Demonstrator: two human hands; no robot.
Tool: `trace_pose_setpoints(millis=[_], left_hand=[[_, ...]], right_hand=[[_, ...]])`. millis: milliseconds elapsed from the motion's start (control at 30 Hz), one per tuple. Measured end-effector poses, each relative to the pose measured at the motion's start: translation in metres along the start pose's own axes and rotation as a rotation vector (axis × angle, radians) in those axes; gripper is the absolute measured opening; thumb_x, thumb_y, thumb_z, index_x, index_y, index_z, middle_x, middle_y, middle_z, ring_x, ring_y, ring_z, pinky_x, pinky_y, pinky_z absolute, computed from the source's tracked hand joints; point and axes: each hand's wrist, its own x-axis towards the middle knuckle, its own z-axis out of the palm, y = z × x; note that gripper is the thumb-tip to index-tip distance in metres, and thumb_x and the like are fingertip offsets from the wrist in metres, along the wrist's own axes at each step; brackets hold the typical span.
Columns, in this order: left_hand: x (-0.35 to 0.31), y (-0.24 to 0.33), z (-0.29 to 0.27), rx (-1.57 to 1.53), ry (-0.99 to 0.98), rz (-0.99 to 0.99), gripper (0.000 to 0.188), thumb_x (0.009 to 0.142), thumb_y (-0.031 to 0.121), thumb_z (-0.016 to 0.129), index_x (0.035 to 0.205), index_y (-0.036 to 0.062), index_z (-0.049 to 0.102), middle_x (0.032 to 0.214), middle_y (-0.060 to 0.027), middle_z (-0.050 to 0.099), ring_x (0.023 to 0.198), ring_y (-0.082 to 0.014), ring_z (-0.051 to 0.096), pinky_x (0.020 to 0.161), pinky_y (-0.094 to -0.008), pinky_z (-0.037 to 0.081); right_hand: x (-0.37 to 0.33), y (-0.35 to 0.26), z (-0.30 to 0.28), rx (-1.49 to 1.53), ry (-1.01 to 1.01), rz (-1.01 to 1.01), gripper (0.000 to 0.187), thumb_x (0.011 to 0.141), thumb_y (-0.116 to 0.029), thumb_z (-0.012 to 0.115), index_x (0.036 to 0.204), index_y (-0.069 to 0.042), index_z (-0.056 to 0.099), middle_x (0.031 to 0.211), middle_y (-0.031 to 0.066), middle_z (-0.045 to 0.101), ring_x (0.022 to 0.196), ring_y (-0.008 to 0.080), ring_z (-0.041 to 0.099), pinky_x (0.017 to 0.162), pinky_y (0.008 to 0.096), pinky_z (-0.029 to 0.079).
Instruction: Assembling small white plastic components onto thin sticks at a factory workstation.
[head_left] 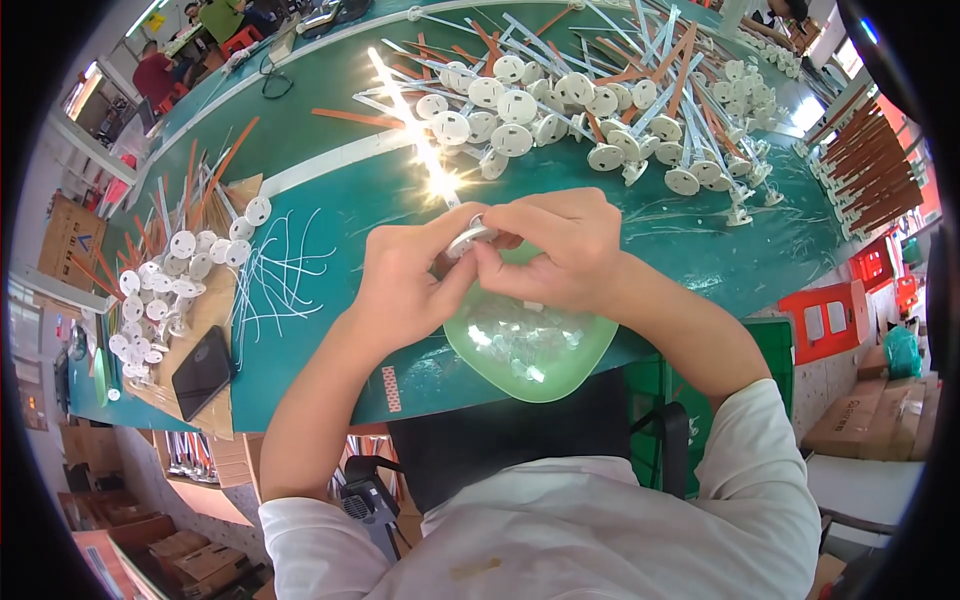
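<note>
the small round white disc (467,239) is between the fingertips of the two bare hands, above the far part of the green translucent plastic bowl (540,389), whose clear small pieces (520,335) lie inside. the disc is tilted and seen partly edge-on; its long visible axis runs from near left to far right. neither hand is clearly nearer: the left hand (412,278) bounds the disc on the left, the right hand (556,248) on the right.

hand state: both hands are narrow, with thumb and fingers pinched at the disc. whether the right fingertips also grip a smaller part is hidden and cannot be told.

hand pose: the forearms enter from the near side, elbows spread, and converge at the disc. the right hand arches over the far right part of the bowl; the left hand stands beside the bowl's far left edge, knuckles turned far.

surroundings: the green-topped counter (330,365) carries a large pile of white discs with long metallic and brown strips (515,105) at far right. at left lie a smaller pile of similar parts (160,283), thin white wires (285,268) and a black smartphone (203,373).
</note>
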Motion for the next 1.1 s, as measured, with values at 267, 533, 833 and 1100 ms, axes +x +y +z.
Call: trace_pose_setpoints(millis=[267,533,833,1100], left_hand=[[0.000,0.000,-0.003,-0.147,-0.036,-0.184,0.030,0.081,0.000,0.066,0.111,0.0043,0.068,0.069,-0.0107,0.066,0.054,-0.0189,0.066,0.053,-0.0266,0.050],[-0.002,-0.009,0.001,0.136,0.024,-0.005,0.031,0.079,0.000,0.070,0.110,0.0040,0.068,0.074,-0.0121,0.069,0.059,-0.0231,0.070,0.054,-0.0302,0.051],[-0.005,-0.018,-0.003,0.032,-0.107,-0.239,0.032,0.074,0.009,0.078,0.105,0.0036,0.070,0.082,-0.0134,0.072,0.067,-0.0231,0.073,0.062,-0.0295,0.056],[-0.003,-0.020,-0.006,0.199,-0.036,-0.240,0.026,0.076,0.006,0.077,0.102,0.0029,0.071,0.086,-0.0103,0.074,0.074,-0.0179,0.073,0.067,-0.0272,0.056]], right_hand=[[0.000,0.008,-0.003,0.081,-0.081,0.035,0.017,0.074,-0.002,0.077,0.090,-0.004,0.071,0.074,0.0076,0.072,0.059,0.0198,0.070,0.053,0.0275,0.055],[-0.006,0.001,0.003,0.018,-0.151,0.214,0.014,0.078,-0.007,0.077,0.090,-0.004,0.070,0.073,0.0096,0.070,0.060,0.0210,0.070,0.053,0.0283,0.053],[0.006,0.007,-0.023,0.157,-0.769,0.240,0.023,0.075,-0.018,0.078,0.093,-0.005,0.071,0.076,0.0096,0.067,0.066,0.0273,0.066,0.062,0.0366,0.053],[-0.001,0.009,-0.017,0.364,-1.004,0.252,0.016,0.077,-0.011,0.072,0.092,-0.005,0.072,0.084,0.0108,0.069,0.079,0.0302,0.066,0.072,0.0388,0.053]])
